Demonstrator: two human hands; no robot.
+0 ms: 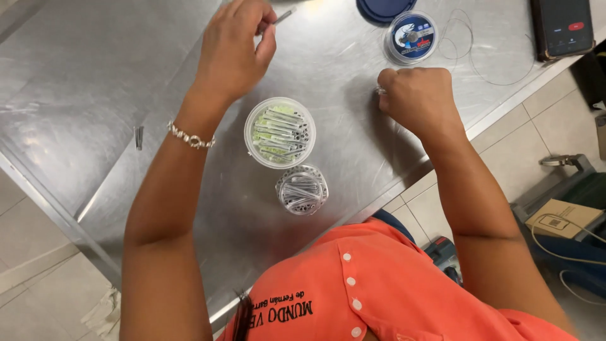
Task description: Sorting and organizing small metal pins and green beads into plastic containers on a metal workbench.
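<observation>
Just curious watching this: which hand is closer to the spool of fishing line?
Right. The right hand is a fist just below the spool; the left hand, pinching a thin tube, is far off to its left.

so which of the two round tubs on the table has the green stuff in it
The larger tub, between the forearms and farther from the body. Its thin tubes lie over green pieces; the smaller tub beside it holds only silvery ones.
</observation>
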